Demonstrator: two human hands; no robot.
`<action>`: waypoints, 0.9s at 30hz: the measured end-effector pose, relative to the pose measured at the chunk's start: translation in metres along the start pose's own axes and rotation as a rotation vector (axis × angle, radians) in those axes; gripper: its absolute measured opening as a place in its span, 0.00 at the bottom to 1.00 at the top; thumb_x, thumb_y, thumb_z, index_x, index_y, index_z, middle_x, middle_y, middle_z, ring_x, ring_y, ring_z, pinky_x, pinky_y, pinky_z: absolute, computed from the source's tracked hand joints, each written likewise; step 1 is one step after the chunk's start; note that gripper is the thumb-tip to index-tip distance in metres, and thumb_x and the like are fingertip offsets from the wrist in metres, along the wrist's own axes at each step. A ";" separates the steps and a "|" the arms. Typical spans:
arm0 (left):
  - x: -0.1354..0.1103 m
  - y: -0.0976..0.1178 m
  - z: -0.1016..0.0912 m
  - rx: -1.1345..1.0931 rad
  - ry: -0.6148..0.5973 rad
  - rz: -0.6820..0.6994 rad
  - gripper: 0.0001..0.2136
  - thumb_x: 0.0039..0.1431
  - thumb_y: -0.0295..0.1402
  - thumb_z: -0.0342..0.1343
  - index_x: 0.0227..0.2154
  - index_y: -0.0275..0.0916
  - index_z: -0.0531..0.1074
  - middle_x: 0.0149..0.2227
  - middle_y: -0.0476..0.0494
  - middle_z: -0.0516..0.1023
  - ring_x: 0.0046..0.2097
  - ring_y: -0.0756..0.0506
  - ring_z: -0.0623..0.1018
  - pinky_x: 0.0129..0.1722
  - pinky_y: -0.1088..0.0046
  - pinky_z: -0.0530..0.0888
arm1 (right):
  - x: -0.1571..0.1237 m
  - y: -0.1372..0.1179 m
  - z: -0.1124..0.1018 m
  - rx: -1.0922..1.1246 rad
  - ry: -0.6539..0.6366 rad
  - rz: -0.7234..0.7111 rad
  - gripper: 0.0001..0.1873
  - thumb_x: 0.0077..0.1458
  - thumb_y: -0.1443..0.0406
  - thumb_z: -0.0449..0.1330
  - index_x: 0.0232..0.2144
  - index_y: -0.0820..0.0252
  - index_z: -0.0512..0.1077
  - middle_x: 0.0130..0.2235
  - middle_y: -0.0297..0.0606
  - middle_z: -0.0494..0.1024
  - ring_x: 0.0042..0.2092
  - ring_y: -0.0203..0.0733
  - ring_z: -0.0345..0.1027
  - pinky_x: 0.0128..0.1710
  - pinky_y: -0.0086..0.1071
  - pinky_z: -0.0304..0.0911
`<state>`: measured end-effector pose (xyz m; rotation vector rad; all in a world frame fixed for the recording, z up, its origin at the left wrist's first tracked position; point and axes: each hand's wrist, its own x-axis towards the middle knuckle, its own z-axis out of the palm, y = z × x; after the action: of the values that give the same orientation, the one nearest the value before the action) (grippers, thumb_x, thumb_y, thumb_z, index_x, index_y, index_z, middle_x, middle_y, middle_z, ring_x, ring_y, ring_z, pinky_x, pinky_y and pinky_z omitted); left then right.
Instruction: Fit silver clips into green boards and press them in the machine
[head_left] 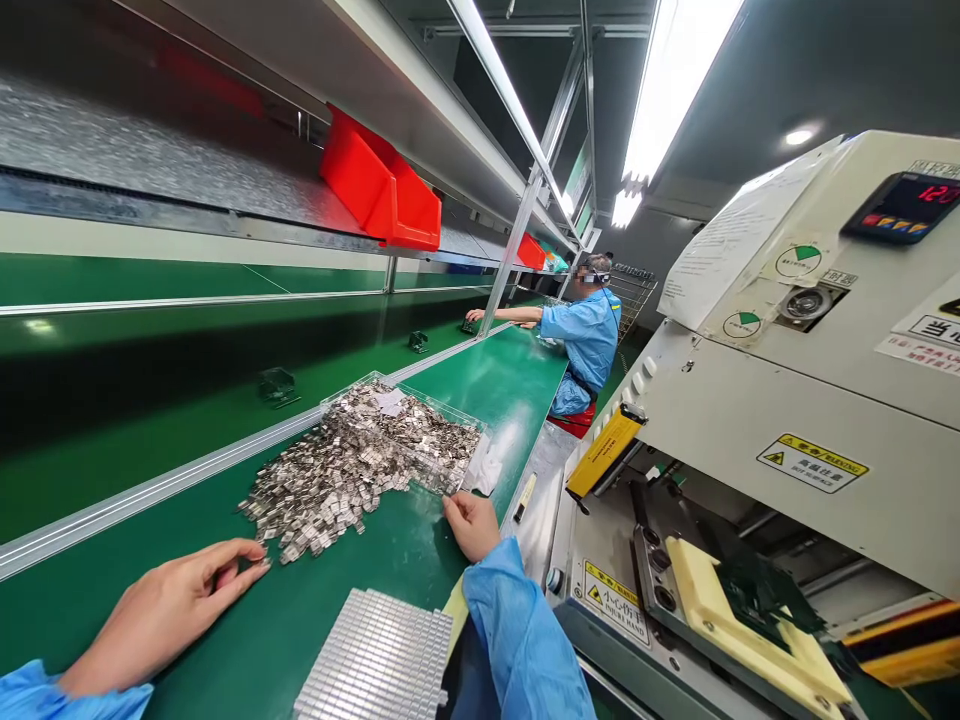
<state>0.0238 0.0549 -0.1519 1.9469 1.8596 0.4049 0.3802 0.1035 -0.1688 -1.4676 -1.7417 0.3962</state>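
My left hand (176,605) reaches in at the lower left, its thumb and forefinger tips nearly together at the near edge of a heap of small flat metal pieces (322,490). Whatever may be between those tips is too small to make out. Beside the near right corner of a clear plastic tray (471,465), my right hand (472,525) is closed in a pinch; what it grips, if anything, is hidden. More metal pieces fill the tray and spill out to its left. A silver gridded block (379,655) lies nearest to me, between my forearms.
A press machine (780,400) with warning labels and a yellow fixture (750,630) stands at the right. A marker (525,498) lies by the green bench's edge. Red bins (382,185) sit on the shelf above. Farther along, a co-worker (589,335) in blue reaches across the bench.
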 end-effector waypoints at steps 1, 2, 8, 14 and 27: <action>0.000 0.000 -0.001 0.002 -0.003 -0.001 0.23 0.51 0.55 0.45 0.40 0.48 0.74 0.27 0.52 0.76 0.30 0.48 0.75 0.28 0.79 0.67 | 0.000 0.000 0.000 0.000 0.001 0.000 0.21 0.56 0.56 0.51 0.16 0.60 0.68 0.15 0.29 0.60 0.19 0.32 0.51 0.20 0.28 0.44; 0.000 0.001 -0.001 0.003 -0.003 0.001 0.22 0.52 0.54 0.45 0.40 0.48 0.74 0.28 0.52 0.77 0.30 0.48 0.75 0.28 0.78 0.68 | 0.000 0.000 0.000 -0.001 0.002 -0.001 0.21 0.56 0.56 0.51 0.16 0.60 0.68 0.15 0.29 0.60 0.19 0.32 0.52 0.21 0.28 0.44; -0.001 0.002 -0.002 -0.011 0.030 0.038 0.21 0.52 0.53 0.47 0.39 0.47 0.75 0.25 0.52 0.76 0.27 0.48 0.75 0.26 0.79 0.67 | 0.001 0.000 0.000 -0.008 -0.001 -0.003 0.22 0.56 0.56 0.51 0.16 0.60 0.67 0.15 0.29 0.59 0.20 0.33 0.51 0.21 0.29 0.44; -0.002 0.000 -0.003 0.008 0.006 0.027 0.21 0.53 0.54 0.46 0.40 0.48 0.75 0.24 0.52 0.75 0.28 0.48 0.75 0.27 0.78 0.67 | 0.001 -0.001 -0.001 -0.016 -0.009 -0.001 0.22 0.56 0.55 0.50 0.15 0.59 0.65 0.15 0.28 0.58 0.20 0.33 0.51 0.21 0.29 0.44; -0.001 -0.002 -0.002 -0.004 0.036 0.062 0.21 0.53 0.54 0.47 0.39 0.46 0.75 0.24 0.51 0.74 0.27 0.48 0.74 0.25 0.79 0.66 | 0.001 -0.001 -0.001 -0.008 -0.020 -0.015 0.22 0.57 0.56 0.50 0.15 0.59 0.65 0.15 0.29 0.58 0.20 0.33 0.51 0.21 0.29 0.44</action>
<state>0.0215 0.0542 -0.1513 2.0110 1.8233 0.4654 0.3806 0.1042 -0.1670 -1.4605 -1.7711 0.3979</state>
